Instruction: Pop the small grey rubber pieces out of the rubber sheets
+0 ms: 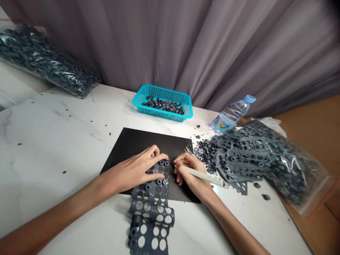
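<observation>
Strip (152, 208) overlapping the mat (143, 140), pressed by spread left hand (136, 166), could be torn if tool (204, 175) gripped by right hand (196, 164) slips.

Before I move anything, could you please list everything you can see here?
curtain: one or more, grey-purple, behind the table
table: one, white marbled, underneath
left bag: one, clear, full of dark pieces, far left
basket: one, turquoise, far middle
small parts: many, dark, in the basket
bottle: one, clear, blue cap, tilted, right of the basket
right bag: one, clear, dark contents, right
loose pieces: many, dark, heaped beside the mat
mat: one, black, centre
perforated strip: at least one, dark grey, partly on the mat
pen-like tool: one, off-white, in the right hand's grip
left hand: one, bare, on the strip
right hand: one, bare, over the mat
</observation>
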Demonstrator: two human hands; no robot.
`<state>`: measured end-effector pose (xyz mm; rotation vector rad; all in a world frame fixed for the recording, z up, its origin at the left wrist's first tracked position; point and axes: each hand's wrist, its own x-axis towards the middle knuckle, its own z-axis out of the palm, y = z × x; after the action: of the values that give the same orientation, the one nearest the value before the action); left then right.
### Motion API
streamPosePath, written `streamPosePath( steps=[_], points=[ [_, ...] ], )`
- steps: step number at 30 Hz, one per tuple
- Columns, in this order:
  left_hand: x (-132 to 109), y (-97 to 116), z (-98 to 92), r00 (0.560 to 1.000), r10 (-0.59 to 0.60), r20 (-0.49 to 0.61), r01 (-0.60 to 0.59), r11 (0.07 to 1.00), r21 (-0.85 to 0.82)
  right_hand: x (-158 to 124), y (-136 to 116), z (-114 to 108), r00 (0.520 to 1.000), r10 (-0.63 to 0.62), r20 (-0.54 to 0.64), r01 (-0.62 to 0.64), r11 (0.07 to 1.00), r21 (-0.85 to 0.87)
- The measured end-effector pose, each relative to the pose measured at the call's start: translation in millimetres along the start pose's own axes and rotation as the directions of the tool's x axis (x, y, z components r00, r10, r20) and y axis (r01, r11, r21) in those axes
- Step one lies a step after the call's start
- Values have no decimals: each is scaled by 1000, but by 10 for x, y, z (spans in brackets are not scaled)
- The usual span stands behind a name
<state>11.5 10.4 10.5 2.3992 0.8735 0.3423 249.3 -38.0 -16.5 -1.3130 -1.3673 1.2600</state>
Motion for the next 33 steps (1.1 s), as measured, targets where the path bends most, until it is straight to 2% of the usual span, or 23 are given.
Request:
streamPosePath(
  steps=[3,7,9,14,18,28,33],
  points=[
    [33,36,41,999,-7,-52,7,1000,4,-15,26,-9,1000,1,30,-1,1000,-6],
    [84,71,151,986,64,-157,-76,994,-77,-25,31,-14,999,8,42,-7,999,-34],
    [99,45,205,981,52,-187,-73,992,-108,-27,24,-14,999,15,43,-14,999,-38],
    [109,-91,269,988,-27,-155,-10,973,-230,-31,14,-10,998,28,51,-25,998,-55],
    [127,-118,258,988,-49,-145,5,957,-291,-31,43,-12,998,29,55,-24,996,-90],
    [152,-117,249,987,-36,-155,-11,956,-292,-10,62,-12,996,10,84,-2,994,-105],
    [149,-93,226,989,26,-144,-58,973,-221,-16,54,-11,996,3,89,4,997,-76]
  ],
)
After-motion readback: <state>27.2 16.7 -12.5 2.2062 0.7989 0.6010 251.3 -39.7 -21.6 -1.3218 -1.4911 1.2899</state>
